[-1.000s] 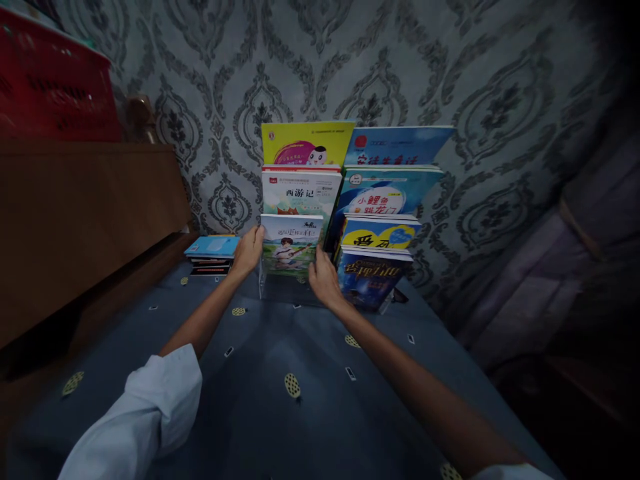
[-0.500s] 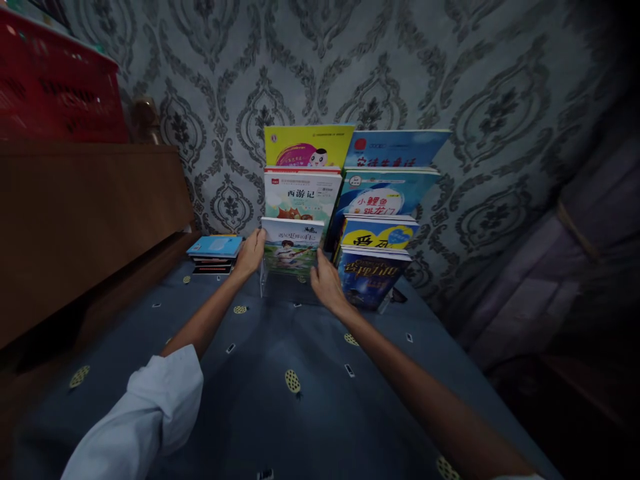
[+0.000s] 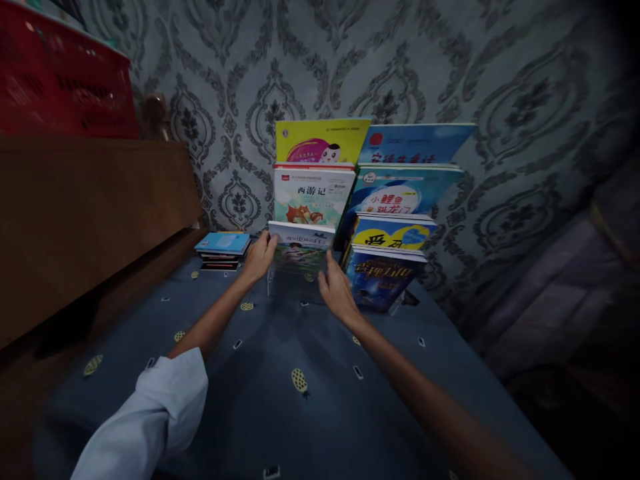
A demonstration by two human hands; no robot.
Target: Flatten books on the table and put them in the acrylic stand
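A paperback book (image 3: pixel 301 252) with a guitar player on its cover is held by its two side edges, leaning back in the front left of a tiered, see-through book rack (image 3: pixel 271 281). My left hand (image 3: pixel 260 257) grips its left edge, and my right hand (image 3: pixel 338 291) grips the lower right edge. Behind it stand a white book (image 3: pixel 316 192) and a yellow book (image 3: pixel 320 137). To the right, a second column holds a dark blue book (image 3: pixel 383 283), a blue and yellow book (image 3: pixel 395 233), a light blue book (image 3: pixel 400 187) and a taller blue book (image 3: pixel 417 141).
A small stack of books (image 3: pixel 223 244) lies left of the rack on the dark patterned cloth (image 3: pixel 260 400). Further left, a red basket (image 3: pixel 65 87) sits on a brown wooden cabinet (image 3: pixel 100 200). Patterned wallpaper (image 3: pixel 240 133) is behind; a pale curtain (image 3: pixel 550 267) hangs at the right.
The book in my hands has tipped further back, so its cover looks shorter. Both hands stay at its edges. The whole view has shifted slightly, with things appearing further right.
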